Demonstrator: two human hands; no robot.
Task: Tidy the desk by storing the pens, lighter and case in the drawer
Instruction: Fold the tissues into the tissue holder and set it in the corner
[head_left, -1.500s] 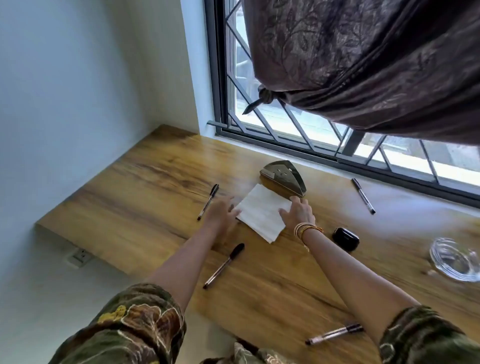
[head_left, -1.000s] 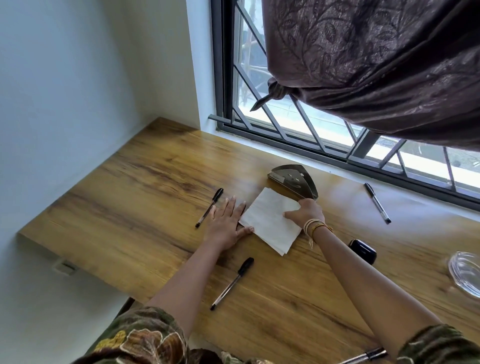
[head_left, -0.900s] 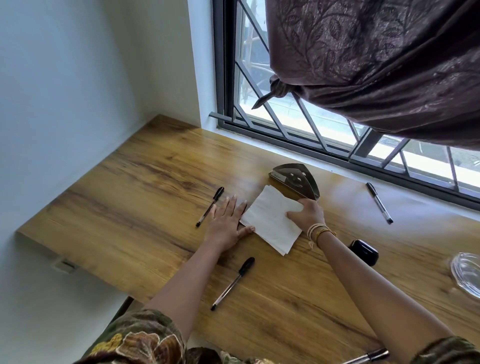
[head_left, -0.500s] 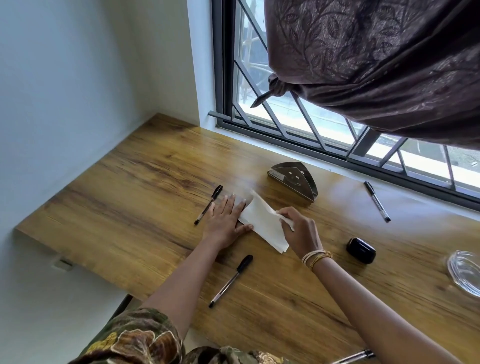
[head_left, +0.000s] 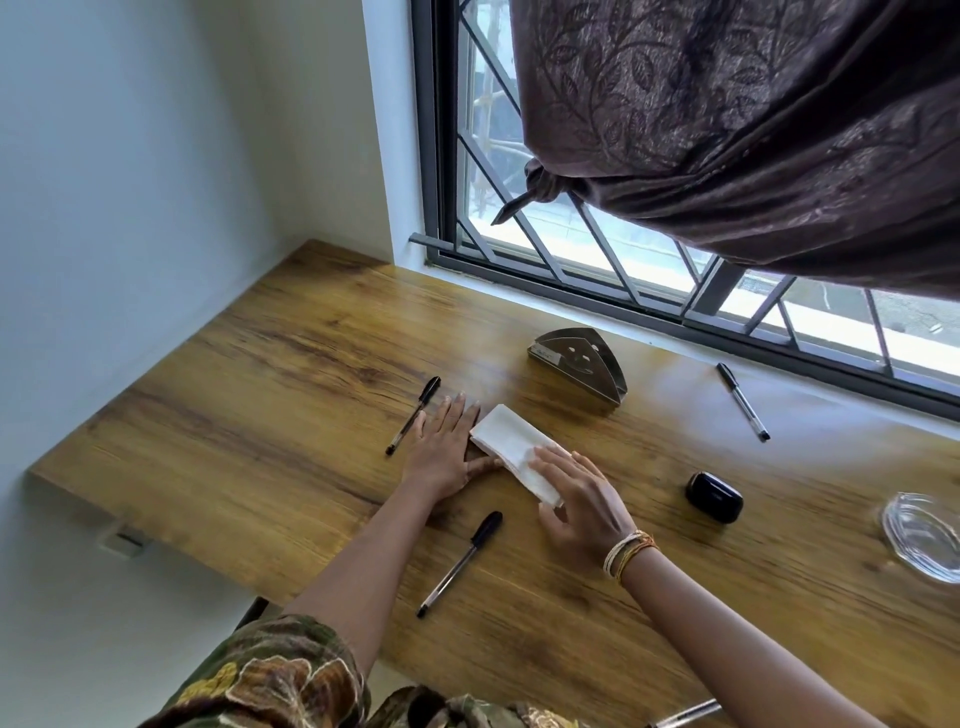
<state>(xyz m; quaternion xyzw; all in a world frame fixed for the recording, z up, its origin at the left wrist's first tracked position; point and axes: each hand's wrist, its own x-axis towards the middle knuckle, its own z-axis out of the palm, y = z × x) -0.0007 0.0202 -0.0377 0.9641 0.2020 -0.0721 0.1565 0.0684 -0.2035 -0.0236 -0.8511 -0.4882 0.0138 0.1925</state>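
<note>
A white napkin (head_left: 511, 448) lies folded into a narrow strip on the wooden desk (head_left: 260, 415). My left hand (head_left: 449, 449) presses flat beside its left end, thumb against it. My right hand (head_left: 584, 501) rests flat on its right end, fingers spread. Black pens lie around: one (head_left: 414, 414) left of my left hand, one (head_left: 460, 564) near the front edge, one (head_left: 742, 401) by the window, one (head_left: 685, 719) at the bottom edge. A small black case (head_left: 714, 496) sits right of my right hand. No drawer or lighter is visible.
A metal napkin holder (head_left: 579, 370) stands behind the napkin. A glass ashtray (head_left: 922, 540) sits at the far right. A barred window (head_left: 597, 270) and a knotted brown curtain (head_left: 753, 130) are behind the desk, a wall to the left.
My right hand folded the napkin's far half over toward me, turning the square into a narrow strip, and now presses it flat. My left hand stayed in place.
</note>
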